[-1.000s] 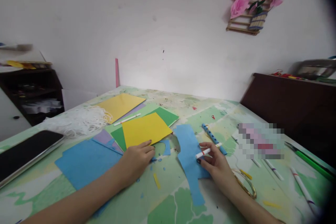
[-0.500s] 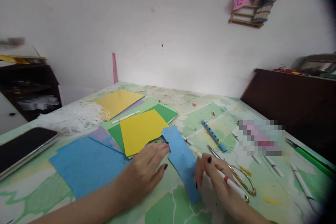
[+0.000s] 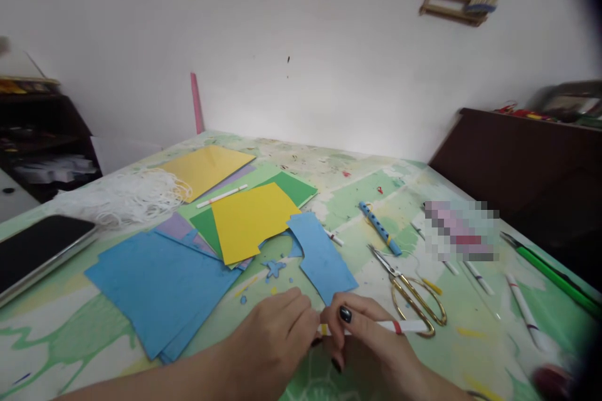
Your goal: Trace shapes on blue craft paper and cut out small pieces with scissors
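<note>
A slim white marker [image 3: 410, 326] with a red band and a yellow ring lies sideways across both hands, low in the head view. My right hand [image 3: 371, 338] is closed around its barrel, thumb on top. At the yellow-ringed end, the bent fingers of my left hand [image 3: 282, 335] close on the marker; its very tip is hidden. Just beyond my hands is a cut strip of blue sheet [image 3: 324, 257]. A small blue star-shaped piece [image 3: 273, 269] and scraps lie left of it. Gold-handled scissors [image 3: 404, 288] rest beside my right hand, blades pointing away.
Blue sheets [image 3: 160, 294] lie at left, with a yellow sheet [image 3: 254, 219] over green ones behind. A phone [image 3: 42, 250] and white string [image 3: 122, 197] sit far left. A blue flute-like tube [image 3: 380, 227], loose markers [image 3: 524, 310] and a green-handled cutter [image 3: 555, 276] are at right.
My right hand has brought the marker left and nearer to me, off the blue strip. My left hand has drawn back from the sheets and closed on the marker's end.
</note>
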Demonstrator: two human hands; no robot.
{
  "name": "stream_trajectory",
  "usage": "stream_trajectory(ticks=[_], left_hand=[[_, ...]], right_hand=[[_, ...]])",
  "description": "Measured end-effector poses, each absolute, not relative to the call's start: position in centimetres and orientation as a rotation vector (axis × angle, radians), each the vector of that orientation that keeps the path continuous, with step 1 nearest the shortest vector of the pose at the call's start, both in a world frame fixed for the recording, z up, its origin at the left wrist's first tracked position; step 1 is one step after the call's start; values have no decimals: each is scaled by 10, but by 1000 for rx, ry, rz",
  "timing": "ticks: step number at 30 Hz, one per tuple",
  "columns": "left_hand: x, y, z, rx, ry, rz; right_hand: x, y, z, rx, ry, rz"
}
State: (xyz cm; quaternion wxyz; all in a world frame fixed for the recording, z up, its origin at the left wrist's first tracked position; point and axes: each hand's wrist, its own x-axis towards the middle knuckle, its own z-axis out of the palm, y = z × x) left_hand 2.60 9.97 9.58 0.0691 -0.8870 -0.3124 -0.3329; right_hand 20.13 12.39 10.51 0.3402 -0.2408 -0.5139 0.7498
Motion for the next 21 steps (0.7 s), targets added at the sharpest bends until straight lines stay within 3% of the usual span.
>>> stream_trajectory(ticks=[5, 9, 12, 16, 21], left_hand=[[24, 84, 98, -3133, -1208, -1053], [18, 80, 98, -2986, -1503, -1148], [24, 84, 98, -3066, -1320, -1032], [46, 84, 96, -2933, -782, -820], [56, 77, 85, -2788, -772, -598]], right_hand=[[217, 119, 126, -686, -1760, 1779], [250, 137, 142, -717, -1570, 1516], [266, 157, 144, -760, -1312, 1375], [259, 171, 129, -841, -1481, 1504], [239, 161, 115, -962, -1734, 1629]])
